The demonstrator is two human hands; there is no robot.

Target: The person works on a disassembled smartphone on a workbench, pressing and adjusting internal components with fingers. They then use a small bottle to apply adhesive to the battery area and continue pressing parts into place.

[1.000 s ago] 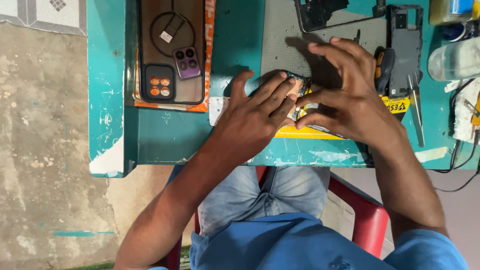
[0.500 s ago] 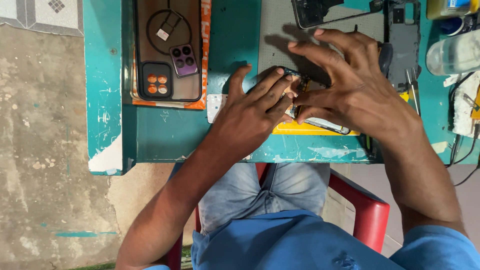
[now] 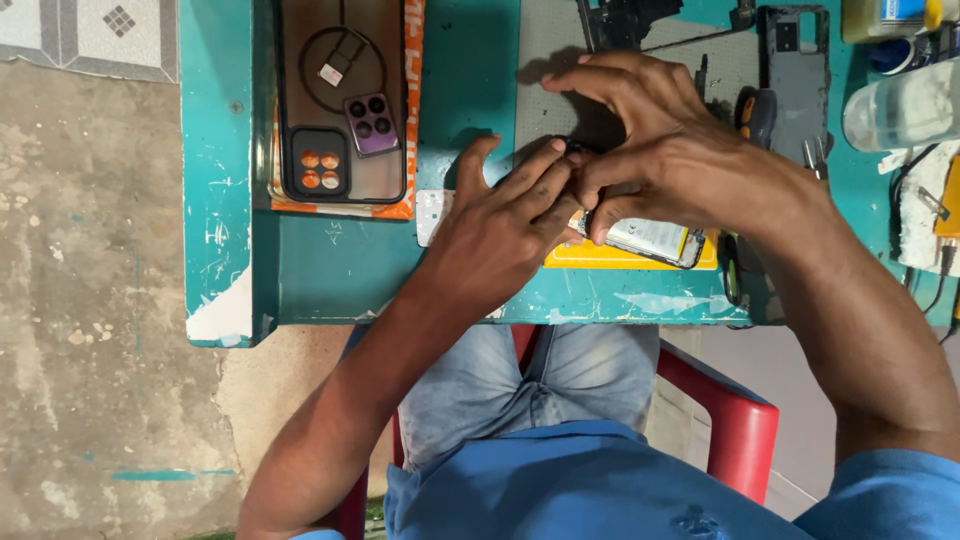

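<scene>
An opened phone (image 3: pixel 650 240) lies on a yellow pad (image 3: pixel 640 262) near the front edge of the teal table (image 3: pixel 330 270). My left hand (image 3: pixel 505 225) rests flat on the phone's left end, fingers pointing right. My right hand (image 3: pixel 670 150) arches over the phone from the right, thumb and forefinger pinched at its upper left corner where both hands meet. What the fingertips pinch is too small to tell. Most of the phone is hidden under my hands.
A clear phone case (image 3: pixel 340 100) with small camera parts in it lies on an orange sheet at the table's left. A grey work mat (image 3: pixel 560 60), a dark phone back cover (image 3: pixel 795 70), tweezers (image 3: pixel 812 155), a clear bottle (image 3: pixel 900 105) and cables sit to the right. A red chair (image 3: pixel 740 420) is under me.
My right hand has lifted its fingers and shifted left over the phone's upper corner. My left hand stays on the phone, and the view has shifted slightly.
</scene>
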